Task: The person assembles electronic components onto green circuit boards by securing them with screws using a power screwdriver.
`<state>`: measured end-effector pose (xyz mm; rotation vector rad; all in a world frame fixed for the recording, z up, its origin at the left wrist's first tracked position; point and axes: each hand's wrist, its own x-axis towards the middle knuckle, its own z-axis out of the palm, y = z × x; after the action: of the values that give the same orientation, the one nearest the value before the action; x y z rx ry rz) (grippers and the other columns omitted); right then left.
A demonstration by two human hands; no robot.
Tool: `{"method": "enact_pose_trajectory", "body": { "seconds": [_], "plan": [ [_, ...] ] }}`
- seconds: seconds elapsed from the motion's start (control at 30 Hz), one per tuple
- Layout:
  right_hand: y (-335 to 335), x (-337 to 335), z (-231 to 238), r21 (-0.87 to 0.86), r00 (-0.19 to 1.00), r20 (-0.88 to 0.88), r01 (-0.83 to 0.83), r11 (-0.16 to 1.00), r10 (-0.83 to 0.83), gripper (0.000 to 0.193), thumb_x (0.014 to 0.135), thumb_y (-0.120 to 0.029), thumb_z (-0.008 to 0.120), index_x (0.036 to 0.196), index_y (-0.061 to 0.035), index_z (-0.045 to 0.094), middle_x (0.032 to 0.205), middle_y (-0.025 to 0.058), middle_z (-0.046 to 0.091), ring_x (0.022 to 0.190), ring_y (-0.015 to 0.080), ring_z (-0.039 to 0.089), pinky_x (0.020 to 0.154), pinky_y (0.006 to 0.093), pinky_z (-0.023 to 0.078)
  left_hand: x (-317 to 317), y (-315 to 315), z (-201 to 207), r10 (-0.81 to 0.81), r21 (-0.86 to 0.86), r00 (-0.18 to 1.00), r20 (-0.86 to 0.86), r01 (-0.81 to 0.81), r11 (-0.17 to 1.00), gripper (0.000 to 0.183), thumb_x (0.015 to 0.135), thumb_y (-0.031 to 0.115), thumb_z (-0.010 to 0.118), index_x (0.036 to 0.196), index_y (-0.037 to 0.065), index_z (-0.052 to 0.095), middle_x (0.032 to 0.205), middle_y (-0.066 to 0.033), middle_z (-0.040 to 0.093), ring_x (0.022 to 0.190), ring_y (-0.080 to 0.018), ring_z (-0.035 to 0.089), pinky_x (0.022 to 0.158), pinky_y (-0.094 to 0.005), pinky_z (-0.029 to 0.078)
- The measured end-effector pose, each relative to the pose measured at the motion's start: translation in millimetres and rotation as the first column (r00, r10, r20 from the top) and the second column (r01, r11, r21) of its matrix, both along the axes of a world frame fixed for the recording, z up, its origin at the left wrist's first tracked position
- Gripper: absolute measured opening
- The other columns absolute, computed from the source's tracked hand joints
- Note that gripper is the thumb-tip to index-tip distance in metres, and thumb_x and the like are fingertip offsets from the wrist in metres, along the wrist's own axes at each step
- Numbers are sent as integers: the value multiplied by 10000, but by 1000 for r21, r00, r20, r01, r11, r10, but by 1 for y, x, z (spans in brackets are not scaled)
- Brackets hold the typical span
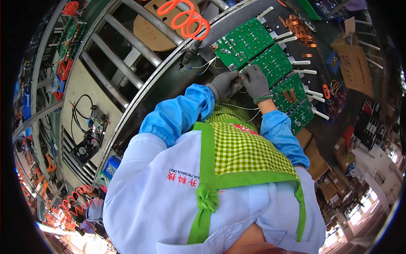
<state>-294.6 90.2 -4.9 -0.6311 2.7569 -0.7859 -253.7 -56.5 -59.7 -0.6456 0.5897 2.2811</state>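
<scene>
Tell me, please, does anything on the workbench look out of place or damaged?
The copper-coloured pieces ahead on the right look untidy: a loose heap with strays beside it, whereas the green circuit boards lie in a row. No damage stands out.

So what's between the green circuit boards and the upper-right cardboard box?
In the head view, white strips, coppery pieces and a small blue object lie between the green circuit boards and the cardboard box.

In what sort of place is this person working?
Probably an electronics assembly workshop: rectangular green circuit boards lie in a row, cylindrical grey metal conveyor rollers are on the left, and a coiled orange hose is near the top.
</scene>
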Motion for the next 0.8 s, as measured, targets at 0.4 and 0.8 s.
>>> {"method": "enact_pose_trajectory", "body": {
  "seconds": [0.4,0.8],
  "plan": [
    [9,-3,-3,-161,998,-54,-18,987,10,173,752,-174,660,906,-97,645,856,107,565,810,276,586,689,353,487,0,3,-4,15,-7,998,67,-15,1000,268,947,303,427,923,60,537,784,-40,558,639,-78,499,508,-158,412],
    [5,17,5,-152,991,-115,55,987,-73,218,719,-37,542,918,-56,627,1050,147,553,943,323,559,795,384,477,-3,2,-5,18,8,995,94,-19,1000,260,938,297,460,893,50,527,767,-46,544,651,-111,521,498,-174,422]
  ]
}}
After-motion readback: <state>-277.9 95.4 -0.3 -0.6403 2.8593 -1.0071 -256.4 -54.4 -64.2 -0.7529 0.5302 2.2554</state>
